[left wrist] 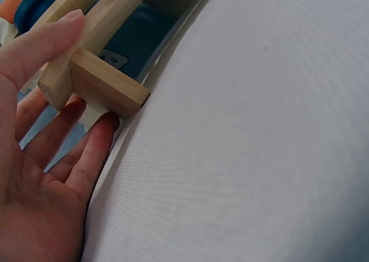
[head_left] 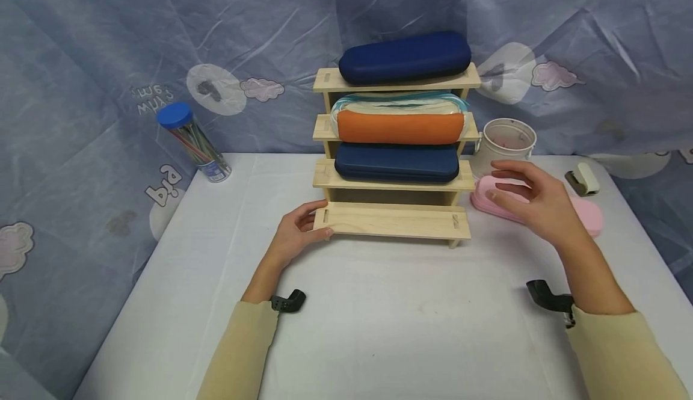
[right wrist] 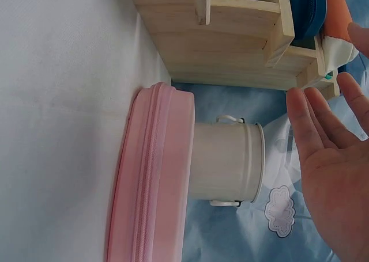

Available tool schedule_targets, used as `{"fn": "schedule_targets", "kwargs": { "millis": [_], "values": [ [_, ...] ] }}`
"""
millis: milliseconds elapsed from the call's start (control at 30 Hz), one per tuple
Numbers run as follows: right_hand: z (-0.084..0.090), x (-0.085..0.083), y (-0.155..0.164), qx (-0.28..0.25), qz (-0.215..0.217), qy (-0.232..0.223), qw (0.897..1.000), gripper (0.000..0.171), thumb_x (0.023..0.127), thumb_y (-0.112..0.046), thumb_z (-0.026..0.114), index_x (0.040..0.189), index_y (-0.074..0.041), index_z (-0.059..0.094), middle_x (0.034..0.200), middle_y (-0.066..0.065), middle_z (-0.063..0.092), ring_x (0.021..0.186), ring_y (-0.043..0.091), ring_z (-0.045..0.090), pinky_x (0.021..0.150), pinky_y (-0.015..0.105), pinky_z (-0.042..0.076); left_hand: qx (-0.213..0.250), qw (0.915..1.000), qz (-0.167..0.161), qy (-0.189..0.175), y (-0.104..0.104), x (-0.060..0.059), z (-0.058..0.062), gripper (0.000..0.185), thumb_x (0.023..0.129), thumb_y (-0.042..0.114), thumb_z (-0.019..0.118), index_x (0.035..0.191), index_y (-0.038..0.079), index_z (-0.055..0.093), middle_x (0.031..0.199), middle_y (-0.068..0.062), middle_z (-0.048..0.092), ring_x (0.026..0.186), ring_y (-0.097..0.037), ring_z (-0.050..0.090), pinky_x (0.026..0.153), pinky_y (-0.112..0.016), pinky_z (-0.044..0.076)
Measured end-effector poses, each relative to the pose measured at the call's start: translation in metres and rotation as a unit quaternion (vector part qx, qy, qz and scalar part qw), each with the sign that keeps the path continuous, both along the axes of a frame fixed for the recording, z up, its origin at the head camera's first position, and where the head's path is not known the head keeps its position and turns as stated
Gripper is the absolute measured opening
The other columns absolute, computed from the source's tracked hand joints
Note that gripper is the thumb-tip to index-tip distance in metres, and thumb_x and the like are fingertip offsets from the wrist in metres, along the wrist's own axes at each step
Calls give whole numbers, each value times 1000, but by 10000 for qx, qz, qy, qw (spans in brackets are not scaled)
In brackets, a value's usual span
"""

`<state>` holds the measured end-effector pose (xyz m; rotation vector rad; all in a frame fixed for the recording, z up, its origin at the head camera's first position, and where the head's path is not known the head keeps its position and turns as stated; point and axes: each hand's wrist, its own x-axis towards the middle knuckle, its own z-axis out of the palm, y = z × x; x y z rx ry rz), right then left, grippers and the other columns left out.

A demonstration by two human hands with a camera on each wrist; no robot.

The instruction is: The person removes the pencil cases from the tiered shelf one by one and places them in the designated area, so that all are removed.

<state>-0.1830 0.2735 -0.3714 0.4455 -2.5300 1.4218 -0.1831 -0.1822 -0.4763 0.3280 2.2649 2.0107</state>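
Observation:
A stepped wooden rack (head_left: 390,219) stands at the table's back. My left hand (head_left: 295,231) grips the left end of its lowest shelf; in the left wrist view the thumb (left wrist: 49,43) lies on the upper board, with the fingers around the end and underside. My right hand (head_left: 533,198) hovers with loosely bent fingers and nothing in them, above a pink zippered pencil case (head_left: 587,213). On the rack lie a dark blue case (head_left: 406,60) on top, an orange-and-cream pouch (head_left: 400,128) below it, then another navy case (head_left: 397,162). The lowest shelf board is bare.
A white metal bucket (head_left: 506,141) stands behind the pink case, right of the rack. A small stapler (head_left: 583,178) lies at the far right. At the back left, a clear tube with a blue lid (head_left: 174,115) leans on the curtain (head_left: 271,27).

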Motion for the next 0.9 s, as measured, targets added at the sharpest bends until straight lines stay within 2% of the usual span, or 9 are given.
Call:
{"fn": "schedule_targets", "kwargs": {
  "millis": [200,367,467,600,700,833,900],
  "values": [
    [1,-2,-5,25,34,24,10000,59,84,-7,75,138,-13,52,130,4,54,111,10,55,87,13,44,20,10000,15,-2,1,0,-1,64,73,18,86,132,22,60,118,-10,62,101,-26,64,84,-32,52],
    [4,-3,-11,-103,133,25,9999,58,84,-6,74,138,-14,52,131,4,54,115,19,54,89,14,44,-25,10000,-1,-31,0,-1,-1,65,75,15,85,134,21,58,121,-10,61,103,-26,63,85,-31,51],
    [4,-5,-15,-168,207,101,9996,58,83,-4,75,137,-11,53,130,4,54,115,21,53,90,15,44,-30,9999,-31,-94,-1,-2,-1,66,75,12,84,135,19,57,122,-11,61,104,-27,63,86,-32,51],
    [4,-7,-17,-194,241,164,9994,60,81,0,75,136,-9,52,131,5,53,116,20,53,90,15,44,-28,9999,-81,-128,2,4,14,65,76,8,82,136,12,56,122,-13,60,104,-28,63,85,-32,51],
    [12,-2,-24,-240,275,145,9992,61,81,2,75,136,-7,51,132,7,52,117,22,52,91,16,44,-71,9999,-87,-73,5,10,25,64,77,7,82,135,9,55,119,-14,61,102,-28,63,84,-32,52],
    [25,7,-36,-284,342,128,9989,61,81,2,74,136,-5,51,132,9,51,118,23,50,91,16,44,-54,9999,-95,-25,5,11,25,65,77,7,82,136,8,55,118,-14,62,101,-29,64,84,-32,52],
    [27,8,-38,-348,404,134,9985,62,80,4,74,137,-5,50,132,9,51,118,23,50,91,17,44,-62,9999,-79,-31,5,11,24,65,77,7,82,136,8,55,119,-14,62,101,-28,63,84,-32,52]
  ]
}}
